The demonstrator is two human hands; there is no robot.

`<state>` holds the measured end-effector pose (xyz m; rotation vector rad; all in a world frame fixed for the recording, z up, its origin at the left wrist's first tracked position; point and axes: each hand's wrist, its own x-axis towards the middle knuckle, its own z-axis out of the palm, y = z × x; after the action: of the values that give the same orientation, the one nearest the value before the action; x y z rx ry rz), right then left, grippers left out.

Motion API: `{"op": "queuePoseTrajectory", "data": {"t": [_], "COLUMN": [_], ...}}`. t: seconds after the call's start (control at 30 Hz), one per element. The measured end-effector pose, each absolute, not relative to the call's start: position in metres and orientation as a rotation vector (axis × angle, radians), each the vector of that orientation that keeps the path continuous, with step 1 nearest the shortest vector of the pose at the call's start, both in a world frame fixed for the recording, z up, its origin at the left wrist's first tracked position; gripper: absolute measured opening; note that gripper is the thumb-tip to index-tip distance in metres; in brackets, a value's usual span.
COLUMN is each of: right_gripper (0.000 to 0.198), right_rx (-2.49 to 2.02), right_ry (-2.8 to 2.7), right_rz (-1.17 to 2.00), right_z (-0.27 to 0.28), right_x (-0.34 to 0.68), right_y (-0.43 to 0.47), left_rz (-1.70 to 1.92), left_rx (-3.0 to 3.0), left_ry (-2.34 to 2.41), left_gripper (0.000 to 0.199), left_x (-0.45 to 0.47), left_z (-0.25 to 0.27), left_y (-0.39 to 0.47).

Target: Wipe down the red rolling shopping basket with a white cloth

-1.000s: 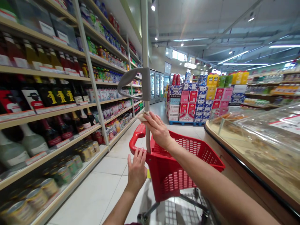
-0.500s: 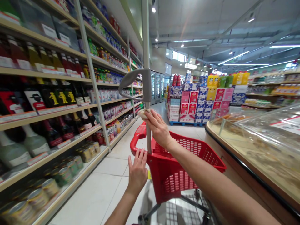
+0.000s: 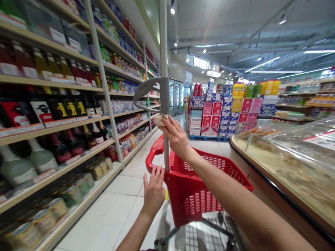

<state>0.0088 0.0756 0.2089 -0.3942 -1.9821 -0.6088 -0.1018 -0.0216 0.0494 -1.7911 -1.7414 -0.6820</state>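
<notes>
A red plastic shopping cart (image 3: 180, 198) stands before me, with a grey metal pole (image 3: 165, 153) rising from its handle end. High on the pole sits a grey looped plastic grip (image 3: 164, 96). Just under that grip, my right hand (image 3: 178, 137) presses a small whitish cloth (image 3: 159, 122) around the pole, its fingers closed together over it. My left hand (image 3: 154, 190) lies with stretched fingers on the near edge of the cart's red handle (image 3: 149, 160); its thumb points out to the left. The cart's basket is partly hidden behind my right forearm.
Shelves (image 3: 112, 122) of bottles and cans line the left side. At the right is a display counter (image 3: 261, 167) with clear covers, close to the cart. Stacked drink cartons (image 3: 211, 118) stand on a blue pallet ahead. White floor tiles (image 3: 110, 209) run along the aisle.
My right hand and the cloth have slid slightly up the pole, closer to the grey grip. My left hand stays on the cart handle.
</notes>
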Motion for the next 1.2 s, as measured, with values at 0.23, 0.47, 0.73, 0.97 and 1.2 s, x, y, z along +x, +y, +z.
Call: {"op": "queuePoseTrajectory", "data": {"t": [0.23, 0.47, 0.73, 0.97, 1.2], "right_gripper": [0.038, 0.04, 0.037, 0.039, 0.041], "right_rx": [-0.325, -0.454, -0.369, -0.42, -0.472], "right_ry": [-2.231, -1.898, -2.173, -1.991, -2.009], "right_rz": [-0.574, -0.541, -0.524, -0.491, -0.383], "right_z": [0.107, 0.187, 0.097, 0.156, 0.064], "right_x": [0.031, 0.01, 0.028, 0.013, 0.018], "right_y": [0.056, 0.069, 0.053, 0.065, 0.044], "left_rz": [-0.68, -0.684, -0.676, -0.674, -0.696], "left_rx": [-1.819, -1.784, -1.818, -1.793, -1.793], "left_ry": [-1.773, -1.753, -1.782, -1.761, -1.754], "left_gripper": [0.068, 0.067, 0.067, 0.066, 0.065], "left_x": [-0.104, -0.103, -0.105, -0.104, -0.104], "left_z": [0.048, 0.048, 0.048, 0.046, 0.044], "left_y": [-0.02, -0.021, -0.021, -0.022, -0.019]}}
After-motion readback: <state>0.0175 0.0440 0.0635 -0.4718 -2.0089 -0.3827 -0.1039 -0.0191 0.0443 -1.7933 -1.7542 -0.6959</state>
